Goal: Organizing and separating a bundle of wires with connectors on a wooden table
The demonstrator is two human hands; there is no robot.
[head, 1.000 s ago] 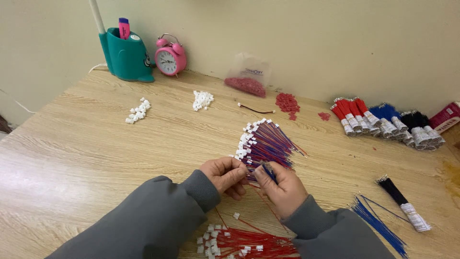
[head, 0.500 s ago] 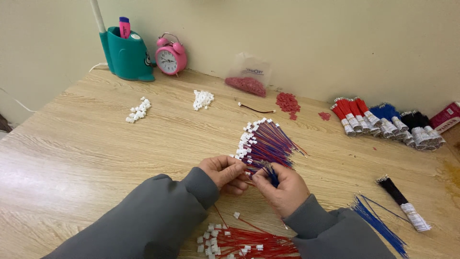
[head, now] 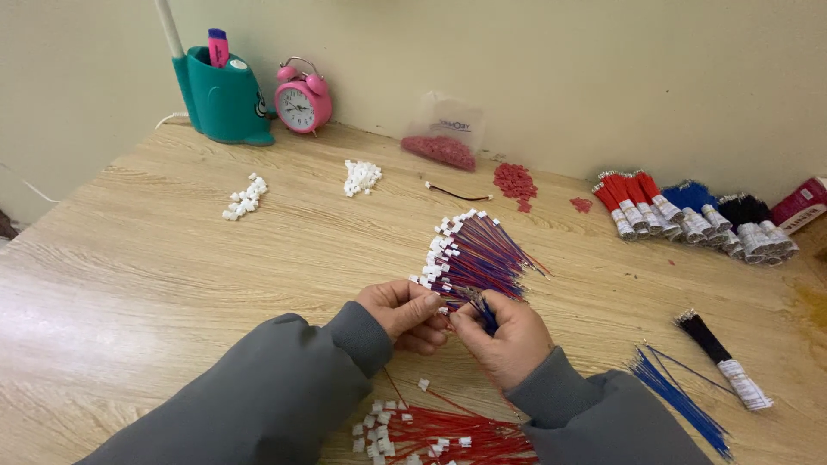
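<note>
My left hand [head: 403,313] and my right hand [head: 504,336] meet near the table's front, fingertips pinched together. Between them is a thin blue wire [head: 487,317], held by the right fingers, and a small white connector at the left fingertips, mostly hidden. Just beyond the hands lies a fan of red and blue wires with white connectors [head: 472,251]. A pile of red wires with white connectors [head: 439,435] lies close to me between my grey sleeves.
Loose blue wires [head: 676,398] and a black wire bundle [head: 720,359] lie at the right. Red, blue and black bundles [head: 689,211] sit far right. White connector heaps [head: 245,198] [head: 361,176], red parts [head: 514,182], a bag [head: 444,138], pink clock [head: 303,99] and teal holder [head: 222,99] stand behind.
The hands have stayed in the same spot; the right fingers have shifted slightly on the blue wire.
</note>
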